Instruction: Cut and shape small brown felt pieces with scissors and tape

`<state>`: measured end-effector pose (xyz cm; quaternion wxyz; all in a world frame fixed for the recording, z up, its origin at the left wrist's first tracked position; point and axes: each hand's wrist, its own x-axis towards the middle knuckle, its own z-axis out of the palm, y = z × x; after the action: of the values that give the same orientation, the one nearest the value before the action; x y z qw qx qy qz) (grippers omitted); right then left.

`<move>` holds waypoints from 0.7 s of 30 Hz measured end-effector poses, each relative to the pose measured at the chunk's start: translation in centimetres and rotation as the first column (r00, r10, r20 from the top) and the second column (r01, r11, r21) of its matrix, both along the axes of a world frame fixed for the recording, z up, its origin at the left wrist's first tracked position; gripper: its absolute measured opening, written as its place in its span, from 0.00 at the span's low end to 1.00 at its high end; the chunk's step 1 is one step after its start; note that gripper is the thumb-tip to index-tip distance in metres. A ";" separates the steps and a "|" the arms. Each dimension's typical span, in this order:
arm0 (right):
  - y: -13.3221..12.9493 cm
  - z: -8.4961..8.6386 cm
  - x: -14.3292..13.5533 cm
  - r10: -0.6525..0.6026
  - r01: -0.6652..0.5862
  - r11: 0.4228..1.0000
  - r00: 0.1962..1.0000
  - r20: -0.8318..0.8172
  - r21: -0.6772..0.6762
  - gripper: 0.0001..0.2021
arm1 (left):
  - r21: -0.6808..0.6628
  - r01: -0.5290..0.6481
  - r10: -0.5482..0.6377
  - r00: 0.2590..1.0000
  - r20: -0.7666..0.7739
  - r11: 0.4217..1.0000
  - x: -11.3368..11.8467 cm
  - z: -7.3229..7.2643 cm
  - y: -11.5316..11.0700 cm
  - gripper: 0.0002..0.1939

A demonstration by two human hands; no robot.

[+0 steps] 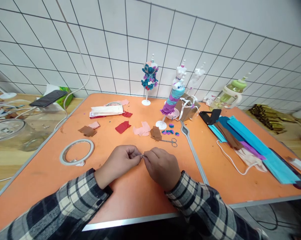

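Both hands meet over the middle of the orange table (140, 200). My left hand (121, 161) is closed in a pinch, thumb against the fingers. Its tips touch those of my right hand (162, 165), which is pinched too. A tiny pale bit shows between the fingertips, too small to name. Just beyond the right hand lie small scissors (171, 142), partly under brown paper pieces (155, 133). Beside them are several small blue and purple paper bits (168, 132). Pink paper (141, 129) and red paper (122, 127) lie farther back. A tape roll (76, 152) rests left of my left hand.
Small dress-form stands, one with teal decorations (149, 78) and one wrapped in blue and purple (174, 100), stand at the back. A metal ruler (195, 156) lies right of my hands. Coloured paper strips (260, 146) and a green-lidded bottle (229, 95) are at right.
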<state>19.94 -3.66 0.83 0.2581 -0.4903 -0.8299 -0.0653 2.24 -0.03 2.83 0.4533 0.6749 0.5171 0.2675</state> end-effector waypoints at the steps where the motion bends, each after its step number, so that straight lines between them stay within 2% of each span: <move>1: -0.1 0.1 0.0 0.002 -0.001 1.000 0.999 -0.044 0.001 0.11 | -0.008 -0.030 0.031 0.998 0.048 1.000 0.1 0.1 -0.1 0.10; 5: 0.0 0.7 0.3 0.067 -0.076 0.997 0.973 -0.219 -0.031 0.10 | -0.142 -0.087 0.125 0.949 0.288 0.986 0.4 0.1 -0.2 0.13; 7: 0.4 0.8 0.7 0.058 -0.092 0.993 0.921 -0.386 -0.071 0.07 | -0.213 -0.078 0.152 0.922 0.356 0.974 0.4 0.0 -0.2 0.14; 9: 1.0 0.9 1.2 -0.011 -0.100 0.983 0.802 -0.597 -0.152 0.05 | -0.252 -0.077 0.172 0.908 0.381 0.965 0.3 0.0 -0.2 0.14; 11: 1.8 0.8 1.5 -0.106 -0.185 0.941 0.634 -0.766 -0.284 0.07 | -0.250 -0.078 0.173 0.907 0.385 0.965 0.2 0.0 -0.2 0.14; 13: 2.3 0.6 1.6 -0.211 -0.345 0.842 0.495 -0.843 -0.414 0.12 | -0.224 -0.055 0.138 0.916 0.376 0.973 0.2 0.0 -0.2 0.14; 14: 2.5 0.5 1.5 -0.258 -0.422 0.780 0.456 -0.852 -0.462 0.14 | -0.209 -0.040 0.117 0.921 0.371 0.977 0.2 0.0 -0.2 0.14; 16: 2.7 0.1 1.2 -0.317 -0.513 0.687 0.427 -0.847 -0.515 0.16 | -0.192 -0.010 0.081 0.928 0.364 0.981 0.2 -0.1 -0.2 0.14; 17: 2.7 0.0 1.0 -0.332 -0.526 0.667 0.423 -0.843 -0.527 0.16 | -0.191 0.002 0.069 0.929 0.364 0.982 0.2 -0.1 -0.2 0.14; 21: 2.8 -0.4 0.6 -0.324 -0.514 0.679 0.432 -0.842 -0.524 0.15 | -0.250 0.055 0.054 0.912 0.407 0.967 0.1 -0.7 -0.2 0.14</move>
<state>20.58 -0.84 0.43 0.4425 -0.4507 -0.5412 0.5552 2.31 -0.21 2.18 0.6349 0.5397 0.4403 0.3342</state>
